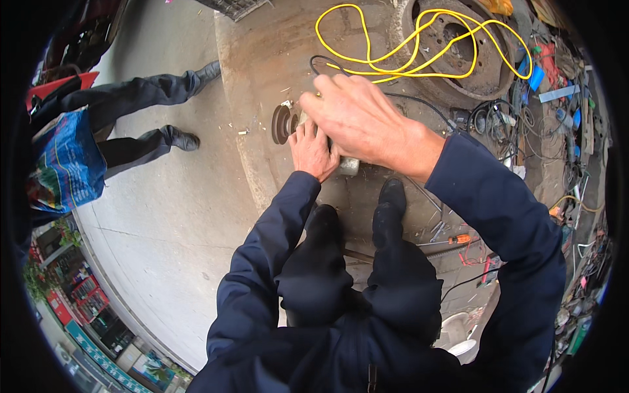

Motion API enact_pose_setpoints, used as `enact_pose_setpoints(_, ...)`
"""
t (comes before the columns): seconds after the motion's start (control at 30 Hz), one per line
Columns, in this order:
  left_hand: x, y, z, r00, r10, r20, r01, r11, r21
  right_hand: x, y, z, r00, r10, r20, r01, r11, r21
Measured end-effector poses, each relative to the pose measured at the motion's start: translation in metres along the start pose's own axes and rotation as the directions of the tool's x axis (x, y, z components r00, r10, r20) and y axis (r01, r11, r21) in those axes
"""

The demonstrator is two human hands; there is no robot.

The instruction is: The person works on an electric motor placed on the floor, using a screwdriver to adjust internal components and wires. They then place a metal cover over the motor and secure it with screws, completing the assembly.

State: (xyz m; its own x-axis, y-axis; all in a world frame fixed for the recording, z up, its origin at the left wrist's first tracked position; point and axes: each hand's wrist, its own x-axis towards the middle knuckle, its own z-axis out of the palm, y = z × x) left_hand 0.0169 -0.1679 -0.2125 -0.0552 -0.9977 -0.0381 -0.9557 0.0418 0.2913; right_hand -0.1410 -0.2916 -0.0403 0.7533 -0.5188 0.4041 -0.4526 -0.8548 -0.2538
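Low over the ground, my left hand (313,153) curls its fingers on a grey, machine-like body (350,166) that is mostly covered by my hands. A brown, rusty grooved pulley (282,124) stands at its left end, just beyond my left fingertips. My right hand (360,121) is closed in a fist above the same body, its heel close to my left thumb. Whatever the right fingers grip is hidden beneath them. A black cable (419,99) runs out behind the right wrist.
A yellow cord (373,62) lies in loops over a rusty wheel rim (419,85) at the far right. Cables, scrap and tools crowd the right side, with an orange-handled screwdriver (462,239) near my leg. Another person's legs (141,98) and a blue bag (69,160) are at left.
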Motion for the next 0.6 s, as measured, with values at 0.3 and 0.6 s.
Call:
enact_pose_setpoints(0.3,0.002,0.008,-0.013,0.988,-0.072,-0.137,0.048,0.984,-0.170,0.016,-0.014,-0.017,0.976,0.110,0.190,-0.104,0.994,-0.040)
enact_pose_setpoints(0.6,-0.004,0.007,-0.004,0.982,-0.117,-0.151,0.075,0.963,-0.258,0.032,-0.034,-0.023,0.947,0.194,0.256,-0.176,0.980,-0.095)
